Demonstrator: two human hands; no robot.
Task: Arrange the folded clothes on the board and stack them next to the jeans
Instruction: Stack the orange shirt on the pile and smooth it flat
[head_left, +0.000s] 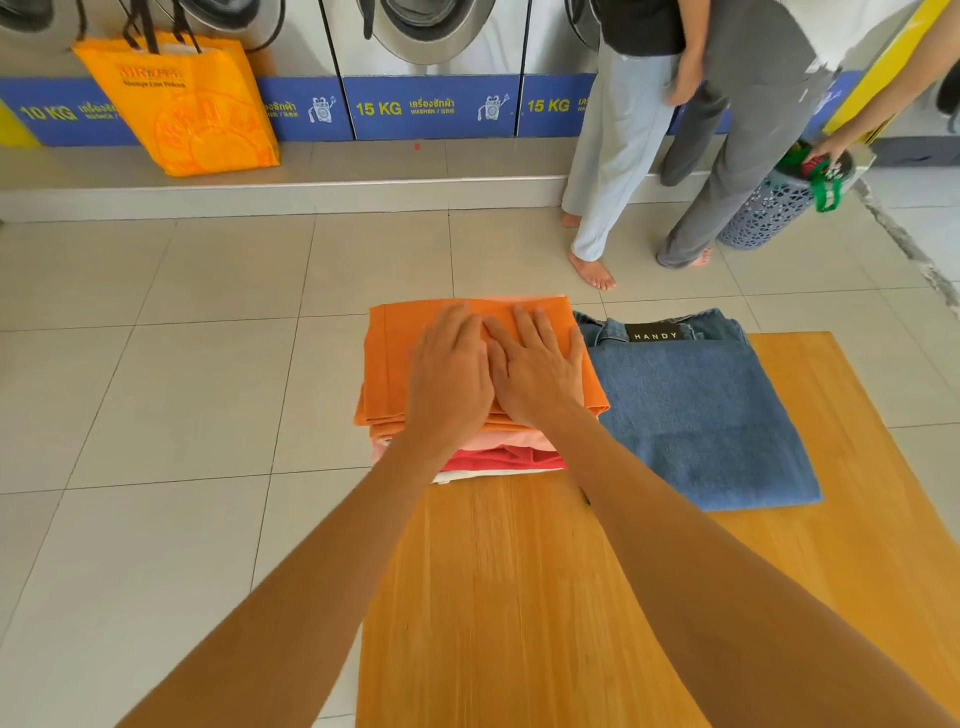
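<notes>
A stack of folded clothes sits at the far left end of the wooden board (519, 597). Its top piece is an orange garment (395, 353); pink, red (498, 458) and white layers show beneath at the near edge. Folded blue jeans (701, 415) with a black label lie directly to the right, touching the stack. My left hand (452, 379) and my right hand (535, 369) rest flat, palms down and side by side, on the orange garment with fingers spread. Neither hand grips anything.
The board lies on a pale tiled floor (156, 389). Two people stand barefoot at the back right beside a grey laundry basket (779, 208). An orange bag (187, 104) leans against the washing machines (431, 67) along the raised step.
</notes>
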